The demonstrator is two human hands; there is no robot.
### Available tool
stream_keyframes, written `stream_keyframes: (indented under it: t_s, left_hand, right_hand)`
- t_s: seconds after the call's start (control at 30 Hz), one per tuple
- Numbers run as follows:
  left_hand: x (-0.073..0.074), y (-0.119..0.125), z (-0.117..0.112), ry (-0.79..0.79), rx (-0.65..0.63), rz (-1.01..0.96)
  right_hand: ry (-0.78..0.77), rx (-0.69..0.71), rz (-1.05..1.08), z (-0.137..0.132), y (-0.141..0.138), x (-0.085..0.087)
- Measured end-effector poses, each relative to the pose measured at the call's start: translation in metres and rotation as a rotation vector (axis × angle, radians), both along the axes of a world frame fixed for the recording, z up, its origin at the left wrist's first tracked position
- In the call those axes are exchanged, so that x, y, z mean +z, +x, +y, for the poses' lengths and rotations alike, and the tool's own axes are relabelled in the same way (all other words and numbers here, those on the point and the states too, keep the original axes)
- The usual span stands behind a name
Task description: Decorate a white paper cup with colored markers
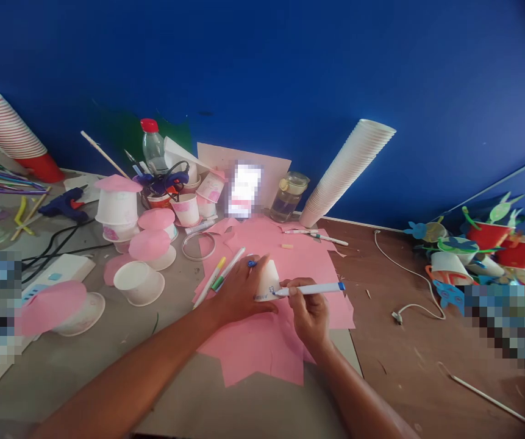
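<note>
My left hand is closed around a white paper cup, which lies tilted over the pink paper. Small blue marks show near the cup's lower edge. In my right hand is a white marker with a blue end; its tip is at the drawn marks. A small blue piece shows at my left fingers, too small to make out. Left of that hand lie a yellow-ended marker and a green-ended marker.
Paper cups with pink tops stand to the left, by a power strip and glue gun. A phone, glass jar and leaning cup stack are behind. A white cable and decorated cups lie right.
</note>
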State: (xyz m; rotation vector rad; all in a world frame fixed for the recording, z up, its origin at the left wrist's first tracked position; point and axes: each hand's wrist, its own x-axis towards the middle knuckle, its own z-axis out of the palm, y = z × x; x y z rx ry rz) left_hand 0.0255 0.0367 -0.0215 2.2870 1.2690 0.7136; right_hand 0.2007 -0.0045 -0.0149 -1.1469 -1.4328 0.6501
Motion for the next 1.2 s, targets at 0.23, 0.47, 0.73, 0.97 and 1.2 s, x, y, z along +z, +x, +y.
stream_keyframes:
  t_s: [0.23, 0.47, 0.73, 0.97, 1.2]
  left_hand:
    - [-0.0032, 0.0004, 0.0003, 0.025, 0.000, -0.005]
    - [0.0024, 0.0009, -0.0005, 0.003, 0.004, -0.005]
    - [-0.0042, 0.0009, 0.0002, 0.012, 0.002, 0.004]
    - [-0.0063, 0.0011, 0.0001, 0.046, 0.000, 0.022]
    - [-0.0021, 0.0013, 0.0004, 0.034, -0.004, 0.007]
  right_hand:
    - [-0.009, 0.031, -0.001, 0.0002, 0.0024, 0.0020]
    - [-0.053, 0.021, 0.151, -0.0015, -0.0025, 0.0058]
    - [0.040, 0.015, 0.013, -0.0046, -0.0024, 0.0040]
    - [0.125, 0.028, -0.086, -0.0055, -0.0025, 0.0050]
    - [0.145, 0.015, -0.119, -0.0055, -0.0029, 0.0040]
